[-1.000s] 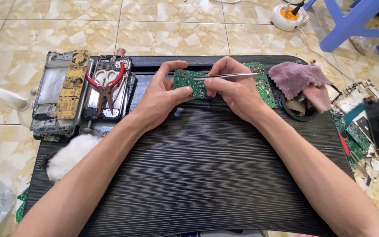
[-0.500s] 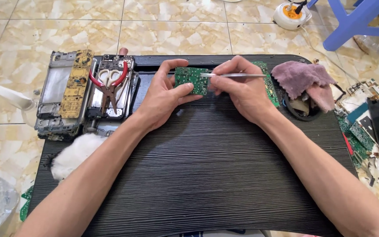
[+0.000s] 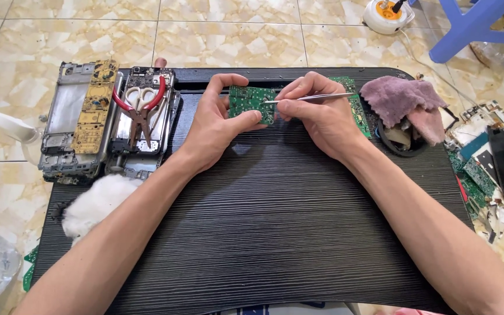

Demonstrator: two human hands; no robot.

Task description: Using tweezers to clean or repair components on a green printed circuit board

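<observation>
I am seeing the left hand point(image 3: 214, 125) gripping a green circuit board point(image 3: 252, 102), right hand point(image 3: 322, 116) fingers pinching tweezers point(image 3: 310, 97) touching that board, scissors point(image 3: 141, 108) lying well left of it.

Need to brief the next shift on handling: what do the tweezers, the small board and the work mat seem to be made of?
Tweezers: bare metal, judging by the silvery sheen. Small board: rigid green circuit laminate, matte, dotted with tiny components. Work mat: black with fine ridged grain, probably textured plastic or laminate; the look leaves that open.
</observation>
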